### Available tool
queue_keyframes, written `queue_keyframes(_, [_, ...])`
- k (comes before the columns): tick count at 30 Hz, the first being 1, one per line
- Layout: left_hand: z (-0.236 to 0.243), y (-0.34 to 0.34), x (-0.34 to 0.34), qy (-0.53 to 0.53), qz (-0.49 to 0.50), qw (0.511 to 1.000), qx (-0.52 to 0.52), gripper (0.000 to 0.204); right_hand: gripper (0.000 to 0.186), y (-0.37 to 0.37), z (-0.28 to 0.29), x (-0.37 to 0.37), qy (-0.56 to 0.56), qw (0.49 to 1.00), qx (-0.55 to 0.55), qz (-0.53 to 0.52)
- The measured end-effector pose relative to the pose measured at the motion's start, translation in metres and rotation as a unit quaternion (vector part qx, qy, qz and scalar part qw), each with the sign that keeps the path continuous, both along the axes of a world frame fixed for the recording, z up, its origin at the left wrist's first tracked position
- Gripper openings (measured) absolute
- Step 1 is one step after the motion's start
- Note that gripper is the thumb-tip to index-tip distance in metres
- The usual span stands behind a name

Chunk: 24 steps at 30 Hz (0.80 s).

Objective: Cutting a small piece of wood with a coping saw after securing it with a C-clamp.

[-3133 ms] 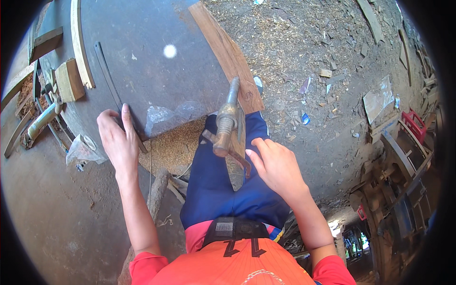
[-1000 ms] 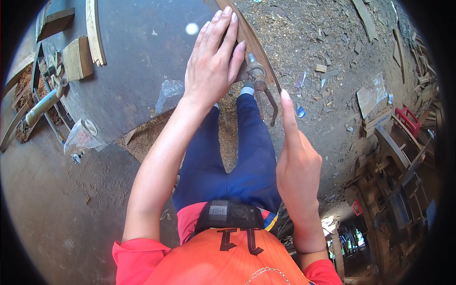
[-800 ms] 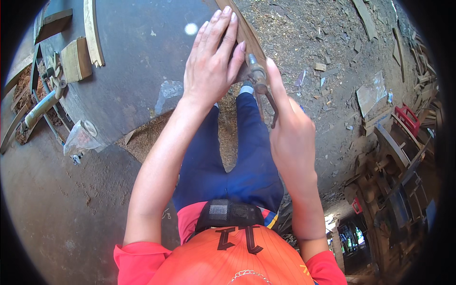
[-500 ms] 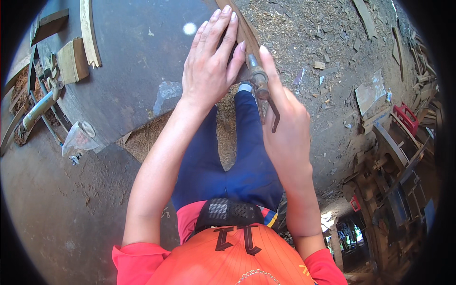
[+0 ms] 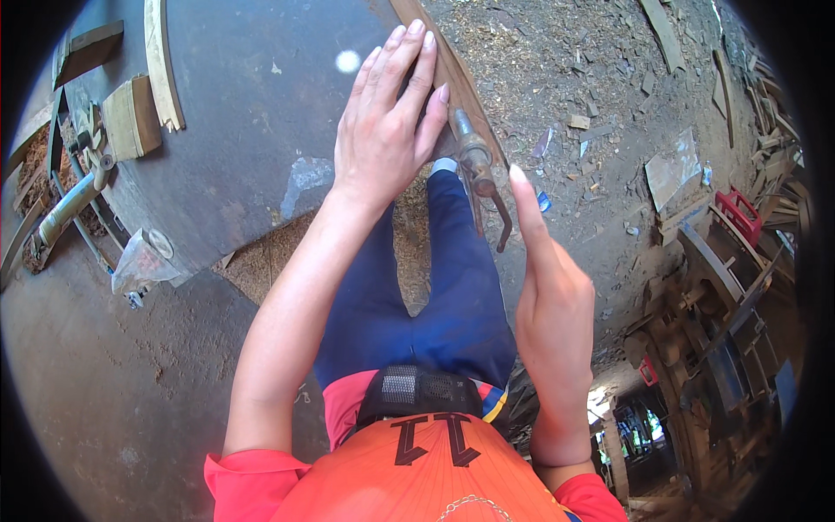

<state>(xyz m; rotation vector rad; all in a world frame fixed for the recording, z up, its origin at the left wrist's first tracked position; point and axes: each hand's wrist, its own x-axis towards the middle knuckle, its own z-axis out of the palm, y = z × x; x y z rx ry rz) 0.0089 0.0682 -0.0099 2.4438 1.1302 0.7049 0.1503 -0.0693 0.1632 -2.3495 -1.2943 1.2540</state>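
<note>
My left hand lies flat, fingers stretched out together, at the edge of a dark metal-topped table. Its fingertips rest against a brown wooden strip along that edge. Just right of my left thumb is a rusty metal screw clamp with a bent crank handle, set against the strip's near end. My right hand hovers right of the handle, apart from it and holding nothing visible. Its index finger points up beside the clamp; its other fingers are mostly hidden behind the hand.
A wood block, a pale wooden slat and a clear plastic bag lie on the left. A long bar clamp is beside them. Wood scraps litter the ground, with a red plastic crate at the right.
My right hand has moved down and to the right, away from the clamp, uncovering more of the strip and handle. The left hand stays nearly in place.
</note>
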Motion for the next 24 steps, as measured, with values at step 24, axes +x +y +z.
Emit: queue_keyframes(24, [-0.004, -0.001, 0.003, -0.029, 0.005, 0.999, -0.015, 0.050, 0.078, 0.023, -0.070, 0.004, -0.002, 0.985, 0.172, 0.007])
